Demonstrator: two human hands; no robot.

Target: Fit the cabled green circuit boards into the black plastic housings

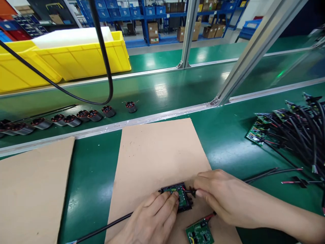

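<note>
A small black frame with a green circuit board [180,196] lies on a brown cardboard sheet [157,152] near the table's front edge. My left hand [152,220] presses its fingertips on the board's left side. My right hand [223,200] pinches a black wire connector [191,192] at the board's right edge. A second green circuit board [199,233] with a red and black wire lies just in front, between my wrists. A black cable [101,228] runs out to the left from under my left hand.
A pile of wired green boards [286,128] fills the right side. Loose wires [274,173] lie near my right arm. A row of small motors [73,119] sits on the conveyor belt. Another cardboard sheet [33,189] lies left; yellow bins [83,57] stand behind.
</note>
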